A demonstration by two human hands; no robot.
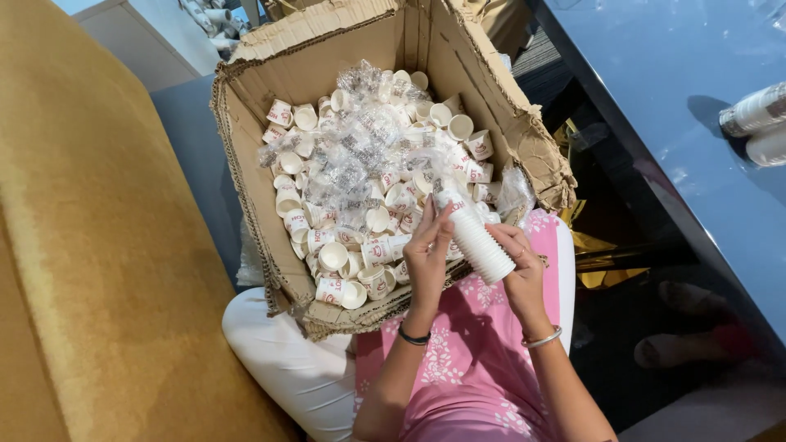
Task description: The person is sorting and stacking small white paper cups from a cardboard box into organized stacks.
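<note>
A stack of small white paper cups [476, 237] lies slanted between both my hands, just over the near right corner of a torn cardboard box [246, 205]. My left hand [427, 262] grips the stack's upper end with fingers wrapped round it. My right hand [521, 263] holds the lower end from the right. The box rests on my lap and is filled with several loose white paper cups with red print [340, 263] and crumpled clear plastic wrappers [360, 147].
A mustard-yellow sofa [90, 245] fills the left side. A dark glossy table [679, 106] runs along the right, with a wrapped roll of cups [753, 110] on it. Gold foil [589, 245] lies below the table edge. Feet [679, 348] show on the floor.
</note>
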